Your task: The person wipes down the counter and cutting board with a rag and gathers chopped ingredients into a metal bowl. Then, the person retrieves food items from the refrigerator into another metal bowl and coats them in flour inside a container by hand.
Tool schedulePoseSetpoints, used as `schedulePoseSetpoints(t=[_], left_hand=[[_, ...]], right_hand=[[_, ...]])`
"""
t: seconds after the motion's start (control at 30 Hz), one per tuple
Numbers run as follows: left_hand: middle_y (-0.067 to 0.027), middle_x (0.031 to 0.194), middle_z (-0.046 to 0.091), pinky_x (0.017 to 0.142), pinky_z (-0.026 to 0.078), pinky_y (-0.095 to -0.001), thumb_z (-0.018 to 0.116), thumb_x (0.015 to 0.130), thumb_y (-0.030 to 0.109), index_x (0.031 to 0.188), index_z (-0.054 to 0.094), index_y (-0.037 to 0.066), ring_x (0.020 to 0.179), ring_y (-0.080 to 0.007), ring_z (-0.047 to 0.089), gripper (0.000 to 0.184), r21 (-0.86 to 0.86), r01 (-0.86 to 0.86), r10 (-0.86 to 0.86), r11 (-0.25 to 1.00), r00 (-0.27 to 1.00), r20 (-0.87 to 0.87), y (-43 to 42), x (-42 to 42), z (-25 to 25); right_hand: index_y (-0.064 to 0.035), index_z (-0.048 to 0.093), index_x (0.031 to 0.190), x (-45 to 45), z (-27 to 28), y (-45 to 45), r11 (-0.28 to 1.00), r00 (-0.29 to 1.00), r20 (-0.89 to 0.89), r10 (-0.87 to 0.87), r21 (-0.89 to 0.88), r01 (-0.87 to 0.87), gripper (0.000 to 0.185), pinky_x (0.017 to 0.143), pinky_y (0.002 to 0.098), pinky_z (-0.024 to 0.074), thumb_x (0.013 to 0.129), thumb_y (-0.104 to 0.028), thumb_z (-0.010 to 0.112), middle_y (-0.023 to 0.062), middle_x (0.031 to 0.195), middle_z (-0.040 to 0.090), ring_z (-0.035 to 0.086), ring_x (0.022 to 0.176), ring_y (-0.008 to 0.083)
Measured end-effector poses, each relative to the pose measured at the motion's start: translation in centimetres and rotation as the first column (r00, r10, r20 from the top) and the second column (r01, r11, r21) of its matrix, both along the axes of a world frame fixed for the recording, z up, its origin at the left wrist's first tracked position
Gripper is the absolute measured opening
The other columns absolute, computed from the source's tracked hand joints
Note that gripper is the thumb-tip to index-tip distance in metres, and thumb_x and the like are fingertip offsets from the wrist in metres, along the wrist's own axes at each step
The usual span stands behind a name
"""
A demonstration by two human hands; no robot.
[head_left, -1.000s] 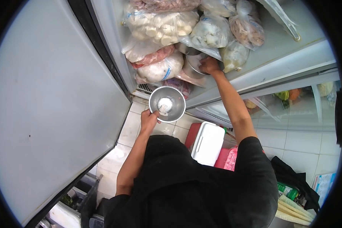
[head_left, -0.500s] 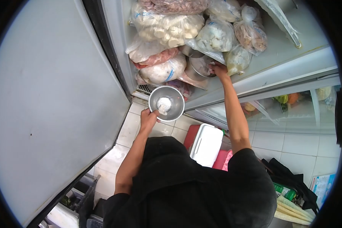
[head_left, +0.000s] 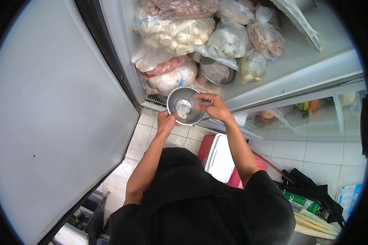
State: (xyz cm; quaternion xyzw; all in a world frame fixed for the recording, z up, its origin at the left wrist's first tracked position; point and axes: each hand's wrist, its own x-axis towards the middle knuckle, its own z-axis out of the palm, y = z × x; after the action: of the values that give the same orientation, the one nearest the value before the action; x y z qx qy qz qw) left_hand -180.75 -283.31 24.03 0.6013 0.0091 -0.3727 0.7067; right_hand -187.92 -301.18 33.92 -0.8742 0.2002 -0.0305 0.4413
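Note:
My left hand [head_left: 167,123] is closed on the near-left rim of a round metal bowl [head_left: 173,98], which I hold in front of the open fridge. A small, pale, wet-looking piece of food [head_left: 185,112] lies at the bottom of it. Over the bowl's right rim reaches my right hand [head_left: 214,107], its fingers apart with nothing visible between them. Behind the bowl, on the fridge floor, a metal pot [head_left: 232,76] holds pale, whitish food, and a plastic bag partly covers its back edge.
Knotted plastic bags of food [head_left: 184,34] are stacked in the fridge. The big fridge door [head_left: 61,122] stands open at the left. A red cooler with a white lid [head_left: 221,159] sits on the tiled floor [head_left: 129,167]. At the right is a glass-fronted case [head_left: 306,118] with vegetables.
My right hand has come out of the metal pot and back toward me, over the bowl. The bowl has shifted slightly right.

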Motion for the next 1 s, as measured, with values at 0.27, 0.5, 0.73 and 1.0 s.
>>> schedulePoseSetpoints(t=[0.27,0.5,0.73,1.0], left_hand=[[-0.0098,0.07,0.063,0.046,0.046,-0.0255,0.056,0.071,0.003,0.084,0.063,-0.006,0.051,-0.0147,0.056,0.017,0.054,-0.058,0.061,0.997,0.997,-0.051,5.1,-0.3,-2.7],[-0.0101,0.068,0.062,0.045,0.043,-0.0258,0.055,0.071,0.002,0.081,0.063,-0.007,0.049,-0.0147,0.054,0.016,0.03,-0.179,0.181,0.983,0.979,-0.096,8.1,-0.8,-3.7],[-0.0093,0.067,0.062,0.045,0.043,-0.0254,0.056,0.072,0.004,0.083,0.064,-0.006,0.049,-0.0135,0.053,0.017,0.034,-0.12,0.122,0.992,0.991,-0.057,7.9,-1.4,-3.4],[-0.0095,0.07,0.063,0.045,0.044,-0.0248,0.056,0.073,0.004,0.084,0.065,-0.007,0.049,-0.0126,0.054,0.018,0.062,-0.096,0.099,0.993,0.994,-0.053,8.6,-1.6,-3.5]], right_hand=[[-0.0075,0.07,0.095,6.7,-5.8,-16.0,0.796,0.981,0.077,-0.176,-0.575,0.188,0.036,0.078,0.0311,0.0497,0.066,-0.028,0.077,0.013,0.091,0.069,0.066,0.082,0.0218],[-0.0095,0.071,0.091,9.0,-6.8,-17.9,0.824,0.985,-0.124,-0.119,-0.566,0.029,0.035,0.082,0.0336,0.0486,0.065,-0.033,0.076,0.0104,0.092,0.069,0.065,0.086,0.0259],[-0.0113,0.072,0.086,10.0,-4.3,-15.4,0.593,0.963,-0.194,-0.188,-0.804,-0.046,0.03,0.083,0.0366,0.0486,0.064,-0.031,0.069,0.0129,0.09,0.068,0.064,0.087,0.0284],[-0.0108,0.072,0.084,10.0,-7.6,-17.9,0.425,0.994,-0.097,-0.051,-0.903,-0.067,0.028,0.079,0.0375,0.0491,0.065,-0.031,0.07,0.0113,0.087,0.068,0.064,0.086,0.0261]])
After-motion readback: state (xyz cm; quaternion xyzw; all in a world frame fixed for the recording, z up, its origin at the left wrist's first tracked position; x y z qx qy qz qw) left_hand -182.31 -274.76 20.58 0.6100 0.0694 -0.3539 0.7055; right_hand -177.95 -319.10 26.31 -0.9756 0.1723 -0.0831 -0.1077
